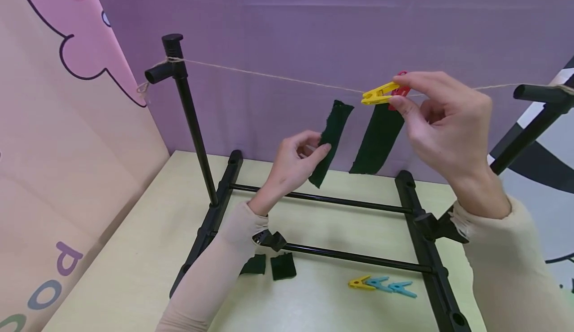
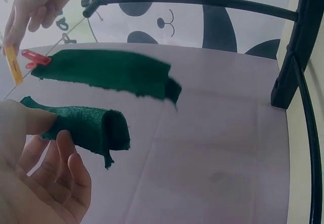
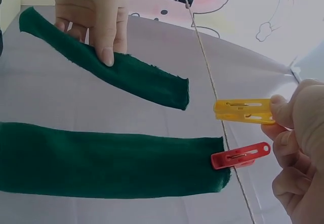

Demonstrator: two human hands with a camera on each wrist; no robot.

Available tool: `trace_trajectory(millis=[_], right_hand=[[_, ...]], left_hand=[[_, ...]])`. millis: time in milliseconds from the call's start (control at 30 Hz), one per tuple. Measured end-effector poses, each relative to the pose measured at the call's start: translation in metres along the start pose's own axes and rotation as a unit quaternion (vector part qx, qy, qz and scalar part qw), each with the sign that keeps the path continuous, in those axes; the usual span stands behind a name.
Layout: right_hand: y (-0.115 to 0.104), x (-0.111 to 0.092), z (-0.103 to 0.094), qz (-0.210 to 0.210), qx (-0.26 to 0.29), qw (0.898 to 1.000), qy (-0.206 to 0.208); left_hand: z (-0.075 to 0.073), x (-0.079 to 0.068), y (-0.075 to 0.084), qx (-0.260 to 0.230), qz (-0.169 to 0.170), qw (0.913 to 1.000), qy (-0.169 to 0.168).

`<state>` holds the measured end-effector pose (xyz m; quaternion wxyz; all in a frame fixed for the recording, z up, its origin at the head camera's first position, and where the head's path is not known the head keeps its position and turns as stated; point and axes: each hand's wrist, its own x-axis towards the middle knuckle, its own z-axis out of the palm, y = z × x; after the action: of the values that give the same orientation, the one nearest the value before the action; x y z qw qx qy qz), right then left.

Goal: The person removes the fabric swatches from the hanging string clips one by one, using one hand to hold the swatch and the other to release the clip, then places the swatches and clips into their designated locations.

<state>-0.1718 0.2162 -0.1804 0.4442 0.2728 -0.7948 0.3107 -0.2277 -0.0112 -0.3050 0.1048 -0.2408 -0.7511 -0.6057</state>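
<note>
Up at the string (image 1: 269, 76), my right grip (image 1: 453, 122) pinches a yellow peg (image 3: 244, 111) by its tail end, thumb against fingers. That leaves its nose free to point toward nine o'clock, where it meets the string; I cannot tell whether it clamps it. Holding so far back probably gives me leverage and keeps my fingertips off the string. Just beside it, a red peg (image 3: 238, 156) bites the top of a wide green strip (image 1: 378, 140) at the string, which is why that strip hangs unaided, toward seven o'clock.

Between eight and nine o'clock from there, my left grip (image 1: 296, 165) has a narrow green strip (image 3: 147, 84) pinched near mid-length. Its top leans toward one o'clock, a little below the string and apart from it; I judge that this hold leaves the upper end bare for a peg.

Farther out, a left post (image 1: 194, 127) between nine and ten o'clock and a right post (image 1: 535, 128) between two and three carry the string above the counter (image 1: 130, 252). Near six o'clock from my left grip lie two green squares (image 1: 283, 267). Toward seven from my right, a loose yellow peg (image 1: 357, 283) and two blue pegs (image 1: 399, 288) sit together, likely for easy reach.
</note>
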Motion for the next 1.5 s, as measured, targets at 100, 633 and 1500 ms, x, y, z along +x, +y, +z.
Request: trace_trajectory(millis=[100,633,1500], right_hand=[[0.001,-0.003,0.000,-0.001,-0.006,1.000,-0.009],[0.007,-0.016,0.007,0.018,0.000,0.999,-0.032],[0.021,-0.033,0.023,0.012,0.023,0.998,-0.055]], left_hand=[[0.000,-0.001,-0.002,0.001,-0.003,1.0000,0.001],[-0.001,-0.007,-0.010,0.011,-0.020,0.9997,-0.002],[0.002,-0.018,-0.025,0.009,-0.024,0.9996,-0.014]])
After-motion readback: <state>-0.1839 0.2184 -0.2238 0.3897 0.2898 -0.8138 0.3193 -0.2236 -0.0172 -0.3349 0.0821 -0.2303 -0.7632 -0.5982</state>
